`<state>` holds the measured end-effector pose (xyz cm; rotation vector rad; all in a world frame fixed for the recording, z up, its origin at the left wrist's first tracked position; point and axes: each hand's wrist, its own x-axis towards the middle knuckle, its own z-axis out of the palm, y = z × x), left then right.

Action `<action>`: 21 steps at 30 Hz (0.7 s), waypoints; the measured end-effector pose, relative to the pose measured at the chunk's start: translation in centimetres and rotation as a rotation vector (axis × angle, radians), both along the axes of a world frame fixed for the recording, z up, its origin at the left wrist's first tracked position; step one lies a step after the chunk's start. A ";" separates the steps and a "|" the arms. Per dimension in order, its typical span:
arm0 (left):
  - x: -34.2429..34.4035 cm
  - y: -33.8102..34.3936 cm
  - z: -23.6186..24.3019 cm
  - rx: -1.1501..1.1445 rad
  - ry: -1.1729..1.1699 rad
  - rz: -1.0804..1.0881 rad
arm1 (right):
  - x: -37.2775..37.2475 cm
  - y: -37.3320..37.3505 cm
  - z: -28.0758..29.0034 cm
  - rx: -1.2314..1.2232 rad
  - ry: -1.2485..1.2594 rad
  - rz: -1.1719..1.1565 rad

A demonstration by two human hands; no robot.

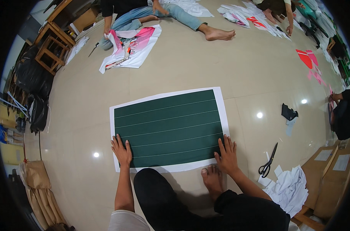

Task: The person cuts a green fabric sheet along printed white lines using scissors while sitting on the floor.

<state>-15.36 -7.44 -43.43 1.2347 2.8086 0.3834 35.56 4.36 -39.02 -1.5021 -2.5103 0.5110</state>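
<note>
Both hands [175, 152] flat on green sheet [169, 129]

One green sheet [169, 129], one pair of scissors [268, 161].

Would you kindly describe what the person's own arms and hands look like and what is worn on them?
Both forearms are bare, with no gloves, watch or rings visible. The left hand leads up to a short light grey or white sleeve at the picture's lower edge. The right hand has a bare forearm whose upper part passes behind a knee in black trousers.

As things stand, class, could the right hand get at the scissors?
Probably yes: the right hand lies flat on the green sheet, and only bare floor separates it from the scissors to its right.
</note>
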 end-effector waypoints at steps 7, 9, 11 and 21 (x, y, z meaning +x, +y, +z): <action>-0.7 -0.7 -0.7 0.003 0.042 0.020 | -1.4 2.2 -1.1 -0.010 -0.070 0.018; -0.9 -1.1 -0.7 0.003 0.054 0.035 | -1.8 3.1 -1.1 -0.020 -0.063 0.029; -1.6 -1.3 -0.9 0.009 0.052 0.022 | -2.1 3.4 -1.0 -0.017 -0.058 0.042; 3.1 -4.1 0.7 -0.085 0.046 0.084 | -1.2 -0.4 -1.4 0.009 -0.055 0.018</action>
